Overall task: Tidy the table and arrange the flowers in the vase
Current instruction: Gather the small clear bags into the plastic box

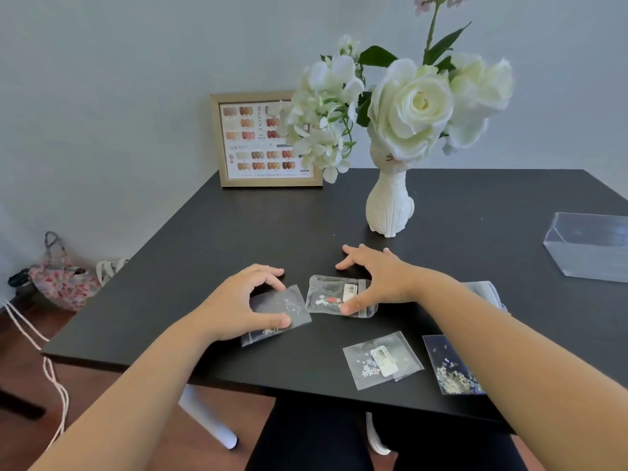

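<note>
a: what is seen at the centre of the frame?

b: a black worktop (441, 205) is shown, with both hands lowered onto small clear packets. the left hand (244, 300) is curled over a clear packet (282, 312) at lower centre, thumb and fingers spread apart and pressed on its edges. whether the packet is lifted cannot be told.

a: and the right hand?

b: the right hand (377, 278) is arched over a second packet (334, 295), which holds tiny flower shapes and a white label. the thumb is pressed on its near edge and the fingers are splayed beyond its far edge; it is not clamped shut.

a: where are the flowers?

b: the white flowers (411, 100) are already stood in a white vase (390, 205), upright on the worktop at upper centre, behind the hands. a gold-framed nail colour chart (251, 141) is propped against the wall to its left.

a: what else is lying there?

b: two more packets are seen at lower right, one labelled (380, 360) and one partly hidden by the right forearm (448, 365). a clear plastic box (591, 246) is placed at the right edge.
</note>
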`<state>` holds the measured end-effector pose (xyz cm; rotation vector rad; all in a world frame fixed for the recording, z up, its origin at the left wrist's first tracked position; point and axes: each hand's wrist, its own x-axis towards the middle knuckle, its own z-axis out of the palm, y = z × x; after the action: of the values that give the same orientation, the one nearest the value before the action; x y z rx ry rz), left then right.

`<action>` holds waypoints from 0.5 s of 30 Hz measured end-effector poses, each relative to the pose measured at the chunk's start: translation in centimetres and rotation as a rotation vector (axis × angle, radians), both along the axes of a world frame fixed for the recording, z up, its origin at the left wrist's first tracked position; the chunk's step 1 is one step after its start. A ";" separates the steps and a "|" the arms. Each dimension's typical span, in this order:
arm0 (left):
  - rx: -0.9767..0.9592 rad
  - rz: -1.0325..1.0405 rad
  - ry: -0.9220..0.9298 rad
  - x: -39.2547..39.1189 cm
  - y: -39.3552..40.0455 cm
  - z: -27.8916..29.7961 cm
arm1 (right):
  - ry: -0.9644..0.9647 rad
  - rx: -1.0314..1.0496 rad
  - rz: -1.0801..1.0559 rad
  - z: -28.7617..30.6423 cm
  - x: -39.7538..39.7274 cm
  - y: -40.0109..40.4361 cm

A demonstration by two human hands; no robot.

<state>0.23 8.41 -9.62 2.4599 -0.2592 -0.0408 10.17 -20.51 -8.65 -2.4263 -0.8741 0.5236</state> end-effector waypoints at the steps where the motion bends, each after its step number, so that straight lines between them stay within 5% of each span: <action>1: -0.019 0.022 -0.035 0.1 0.0 -0.1 | -0.004 0.002 -0.007 0.0 -0.1 0.1; 15: -0.261 0.207 -0.098 2.0 0.7 -0.5 | 0.105 0.171 -0.109 -0.4 0.4 -0.5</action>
<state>2.21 9.11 -10.10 2.2185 -0.0464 0.1910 10.59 -21.04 -9.08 -2.2550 -0.7077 0.5094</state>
